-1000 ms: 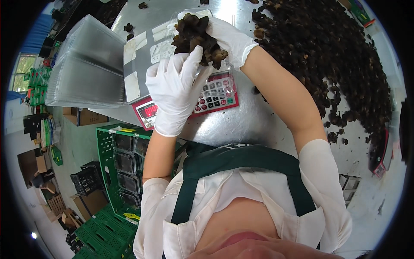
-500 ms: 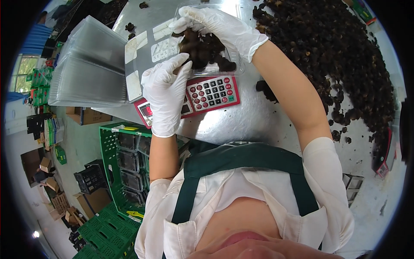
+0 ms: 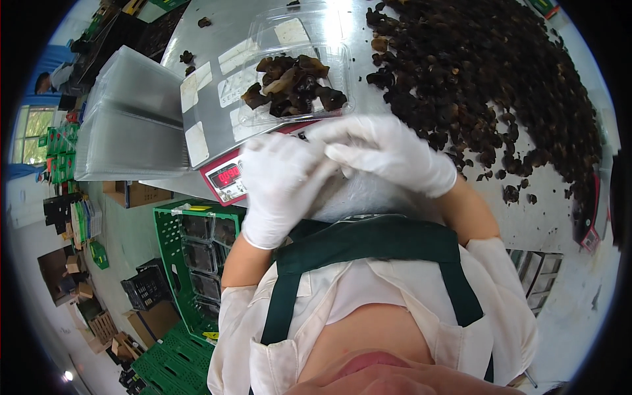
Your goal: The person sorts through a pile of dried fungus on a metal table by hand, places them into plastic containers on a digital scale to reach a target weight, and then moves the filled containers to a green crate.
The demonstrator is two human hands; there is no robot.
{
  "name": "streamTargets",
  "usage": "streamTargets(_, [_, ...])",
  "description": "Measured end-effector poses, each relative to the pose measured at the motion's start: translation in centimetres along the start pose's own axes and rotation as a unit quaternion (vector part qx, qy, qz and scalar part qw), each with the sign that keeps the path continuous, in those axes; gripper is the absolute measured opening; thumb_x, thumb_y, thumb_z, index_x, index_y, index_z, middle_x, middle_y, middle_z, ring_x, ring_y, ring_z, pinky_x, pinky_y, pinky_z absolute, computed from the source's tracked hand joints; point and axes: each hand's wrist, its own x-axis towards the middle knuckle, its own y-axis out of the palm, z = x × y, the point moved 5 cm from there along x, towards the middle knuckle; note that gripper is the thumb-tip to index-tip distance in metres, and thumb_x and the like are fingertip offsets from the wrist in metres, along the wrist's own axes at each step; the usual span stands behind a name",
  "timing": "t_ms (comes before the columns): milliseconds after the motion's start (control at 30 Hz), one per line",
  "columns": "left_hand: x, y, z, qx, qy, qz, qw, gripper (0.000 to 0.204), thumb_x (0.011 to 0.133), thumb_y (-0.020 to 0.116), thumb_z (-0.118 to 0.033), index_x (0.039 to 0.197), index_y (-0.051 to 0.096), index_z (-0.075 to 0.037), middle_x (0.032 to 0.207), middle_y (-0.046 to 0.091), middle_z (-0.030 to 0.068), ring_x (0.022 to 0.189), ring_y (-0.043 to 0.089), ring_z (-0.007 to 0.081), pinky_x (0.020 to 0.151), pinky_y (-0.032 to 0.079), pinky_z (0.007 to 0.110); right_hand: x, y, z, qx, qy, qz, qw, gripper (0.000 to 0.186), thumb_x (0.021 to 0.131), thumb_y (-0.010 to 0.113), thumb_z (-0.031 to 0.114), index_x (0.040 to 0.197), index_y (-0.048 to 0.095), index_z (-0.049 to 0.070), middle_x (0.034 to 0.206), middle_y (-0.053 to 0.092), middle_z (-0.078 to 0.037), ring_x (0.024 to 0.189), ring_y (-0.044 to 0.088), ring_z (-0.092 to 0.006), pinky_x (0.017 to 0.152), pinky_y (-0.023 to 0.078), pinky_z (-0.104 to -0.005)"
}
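My gloved left hand (image 3: 280,181) and gloved right hand (image 3: 388,155) meet in front of a red weighing scale (image 3: 217,172), over its keypad edge. Their fingers are bent towards each other and smeared by motion, so whether anything is between them does not show. Just beyond them, a clear plastic clamshell box (image 3: 345,82) rests on the scale's metal plate, its lid folded back. A small heap of dark wood ear mushrooms (image 3: 296,89) lies in the box, apart from both hands. Red digits glow on the scale's display.
A large pile of wood ear mushrooms (image 3: 474,72) spreads over the metal table at the right. Stacked clear plastic boxes (image 3: 135,125) stand left of the scale. Below the table edge, a green crate (image 3: 172,247) holds filled boxes. A few loose mushrooms (image 3: 187,59) lie far left.
Both hands have come away from the mushrooms in the box, back towards my body and together. The keypad is now mostly covered, while the heap and the display are uncovered.
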Motion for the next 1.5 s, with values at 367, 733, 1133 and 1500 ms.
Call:
streamTargets(367, [6.2,1.4,5.2,0.112,0.022,0.026,0.993,0.016,0.088,0.077,-0.021,0.103,0.072,-0.019,0.098,0.072,-0.0001,0.090,0.068,0.0209,0.079,0.048,0.037,-25.5,-10.6,-4.1,-0.206,0.186,-0.250,0.928,0.026,0.090,0.070,0.008,0.114,0.074,0.000,0.106,0.074,-0.009,0.096,0.069,-0.0181,0.088,0.054,-0.0311])
streamTargets(733, [8.6,7.7,9.6,0.231,0.042,0.241,0.942,0.027,0.087,0.074,-0.024,0.112,0.069,-0.014,0.096,0.070,0.0109,0.095,0.067,0.0311,0.091,0.048,0.046,-25.5,-16.7,-4.7,-0.496,0.169,-0.399,0.752,0.053,0.095,0.067,0.032,0.145,0.055,0.017,0.140,0.059,-0.010,0.122,0.061,-0.0318,0.100,0.051,-0.0426])
streamTargets(1133, [10.0,6.6,6.6,0.163,-0.040,0.181,0.969,0.041,0.087,0.076,-0.017,0.126,0.065,-0.008,0.087,0.071,0.0087,0.087,0.068,0.0304,0.093,0.048,0.045,-6.3,-36.3,-8.4,-0.538,0.159,-0.430,0.708,0.091,0.080,0.076,0.059,0.158,0.037,0.032,0.160,0.033,-0.015,0.137,0.045,-0.0431,0.108,0.048,-0.0550])
streamTargets(1500, [6.2,0.9,6.6,0.128,-0.112,0.051,0.984,0.044,0.095,0.067,-0.007,0.139,0.061,-0.009,0.135,0.062,0.0167,0.124,0.058,0.0368,0.108,0.043,0.046,-11.2,-37.3,-10.7,-0.377,-0.026,-0.574,0.726,0.020,0.091,0.069,0.030,0.103,0.079,0.017,0.101,0.073,-0.011,0.100,0.070,-0.0305,0.089,0.056,-0.0425])
